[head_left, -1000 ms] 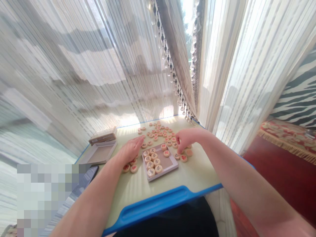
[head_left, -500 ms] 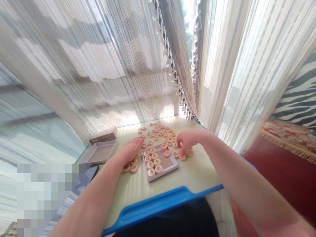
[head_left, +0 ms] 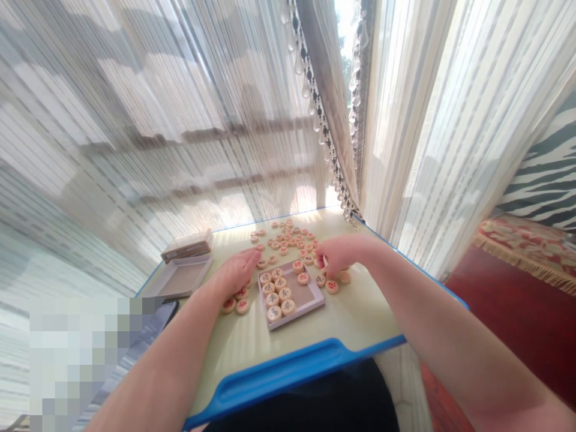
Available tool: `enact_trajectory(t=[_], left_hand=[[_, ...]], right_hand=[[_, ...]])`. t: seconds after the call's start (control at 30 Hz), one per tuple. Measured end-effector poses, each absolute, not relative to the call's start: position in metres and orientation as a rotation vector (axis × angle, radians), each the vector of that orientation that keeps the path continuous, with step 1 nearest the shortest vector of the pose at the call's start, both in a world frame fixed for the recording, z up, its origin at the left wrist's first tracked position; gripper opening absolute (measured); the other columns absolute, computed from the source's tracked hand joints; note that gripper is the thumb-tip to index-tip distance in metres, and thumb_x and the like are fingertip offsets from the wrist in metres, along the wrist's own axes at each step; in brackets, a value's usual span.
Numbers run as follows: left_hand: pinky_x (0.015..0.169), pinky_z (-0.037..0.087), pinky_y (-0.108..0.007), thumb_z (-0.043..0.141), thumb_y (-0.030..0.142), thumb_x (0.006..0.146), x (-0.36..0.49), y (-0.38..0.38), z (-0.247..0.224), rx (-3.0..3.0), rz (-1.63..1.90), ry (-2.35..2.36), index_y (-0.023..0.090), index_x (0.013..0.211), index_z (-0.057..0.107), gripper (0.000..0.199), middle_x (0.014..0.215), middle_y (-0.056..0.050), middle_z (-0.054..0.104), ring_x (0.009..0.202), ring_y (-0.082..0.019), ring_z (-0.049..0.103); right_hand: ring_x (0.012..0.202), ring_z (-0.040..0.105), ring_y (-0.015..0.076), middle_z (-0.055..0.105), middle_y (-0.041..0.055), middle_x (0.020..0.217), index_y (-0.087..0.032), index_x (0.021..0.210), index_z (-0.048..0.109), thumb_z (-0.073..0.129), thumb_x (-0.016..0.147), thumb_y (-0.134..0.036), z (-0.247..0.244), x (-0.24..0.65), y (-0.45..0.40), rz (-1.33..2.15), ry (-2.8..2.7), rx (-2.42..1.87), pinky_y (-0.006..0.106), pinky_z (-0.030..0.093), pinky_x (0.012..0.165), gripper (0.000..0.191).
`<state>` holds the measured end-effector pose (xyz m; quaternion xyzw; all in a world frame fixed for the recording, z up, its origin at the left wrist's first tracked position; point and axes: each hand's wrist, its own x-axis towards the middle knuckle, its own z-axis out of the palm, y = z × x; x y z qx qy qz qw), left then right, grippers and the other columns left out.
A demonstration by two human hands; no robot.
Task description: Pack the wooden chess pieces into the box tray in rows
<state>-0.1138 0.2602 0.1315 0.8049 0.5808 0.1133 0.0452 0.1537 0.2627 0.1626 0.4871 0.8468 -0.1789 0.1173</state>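
Round wooden pieces with black characters stand in two columns in the left part of a shallow box, and two red-marked pieces lie near its far side. My left hand rests left of the box over some loose red-marked pieces, its fingers together; what is under them is hidden. To the right of the box, my right hand has its thumb and fingers pinched round a wooden piece, among other loose pieces. A red-marked piece lies just below it.
Many loose pieces are scattered behind the box. An open shallow tray and a flat stack of boxes are at the table's left. A blue raised edge runs along the near side; curtains hang behind.
My right hand has shifted slightly left and away from the red-marked piece by the box, which is now more exposed. My left hand has barely moved.
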Motion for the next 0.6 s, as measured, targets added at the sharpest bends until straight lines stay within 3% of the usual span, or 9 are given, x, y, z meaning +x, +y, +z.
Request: enact_trajectory(t=[0.17,0.3,0.43,0.6], left_hand=[[0.103,0.027,-0.028,0.012,0.05,0.087,-0.114,0.26,0.132,2.457,0.353,1.774,0.021,0.126,0.045,0.059,0.132,-0.002,0.045,0.12,-0.017,0.041],[0.103,0.028,-0.027,0.013,0.05,0.087,-0.113,0.259,0.133,2.452,0.359,1.769,0.02,0.127,0.045,0.059,0.131,-0.002,0.046,0.119,-0.018,0.043],[0.103,0.028,-0.028,0.014,0.051,0.086,-0.112,0.258,0.134,2.442,0.373,1.778,0.02,0.126,0.046,0.059,0.132,-0.002,0.045,0.119,-0.019,0.043],[0.103,0.028,-0.027,0.014,0.05,0.086,-0.112,0.258,0.134,2.439,0.363,1.792,0.02,0.126,0.046,0.059,0.132,-0.001,0.044,0.12,-0.018,0.042]], right_hand=[[0.067,0.053,0.0173,0.059,0.0021,0.078,-0.02,0.086,0.061,0.067,0.051,-0.044,0.18,0.165,0.253,-0.546,2.357,1.472,0.025,0.034,0.051,0.044],[0.06,0.052,0.0181,0.057,0.0039,0.065,-0.014,0.069,0.062,0.067,0.048,-0.052,0.186,0.171,0.249,-0.495,2.142,1.592,0.028,0.036,0.051,0.044],[0.057,0.052,0.017,0.056,0.0033,0.059,-0.015,0.058,0.061,0.068,0.047,-0.048,0.182,0.166,0.247,-0.524,2.103,1.579,0.029,0.036,0.052,0.035],[0.056,0.051,0.0163,0.057,0.0028,0.059,-0.015,0.056,0.061,0.067,0.049,-0.042,0.179,0.157,0.246,-0.53,2.128,1.551,0.028,0.036,0.051,0.029]])
